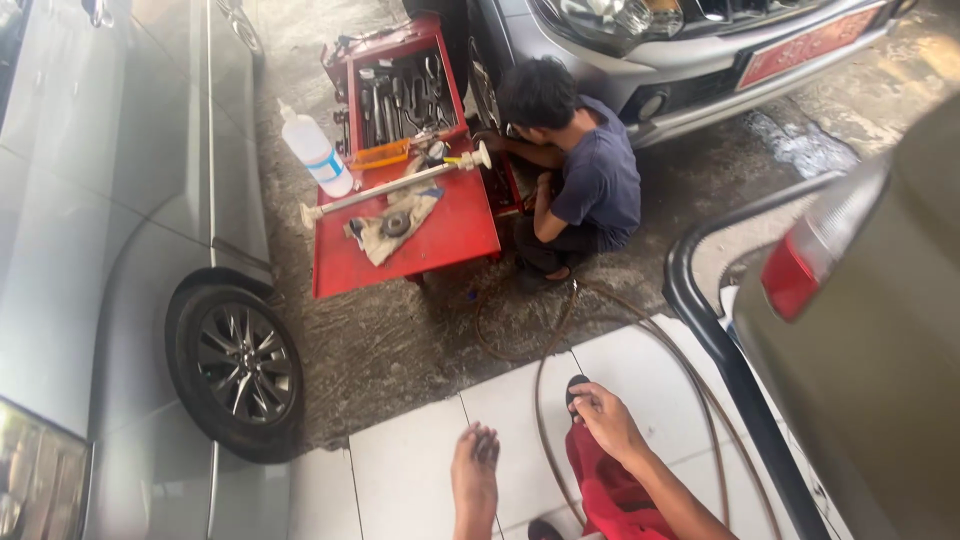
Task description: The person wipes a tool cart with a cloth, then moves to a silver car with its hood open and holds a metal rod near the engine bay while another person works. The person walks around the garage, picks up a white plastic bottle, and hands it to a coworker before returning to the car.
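Right hand [605, 418]: mine, low in the head view, fingers curled over a small dark thing [577, 390] on the white tile [410, 470]. I can't tell whether it is pinched or just covered.
Left hand: out of view, so I can't tell its state.
Dark thing: on the tile, under my fingertips, just beside the hose [540, 400] and above the red cloth [610, 495] on my leg.
Foot [474, 475]: bare, flat on the tile, near the hand but not touching it.
Hose: loops from the tile back over the rough concrete toward the crouching person [580, 175].
Cart [420, 245]: red, well apart from me, with a rag [392, 225], a long white rod [390, 185], a clear bottle [315, 150] and a tray of tools [405, 95].
Cars: a grey one with its wheel [238, 362] at my left, a silver one by the person, another close at my right.
Doing it well: I judge the grip should close fully before lifting, keeping fingers off the hose so it doesn't drag.
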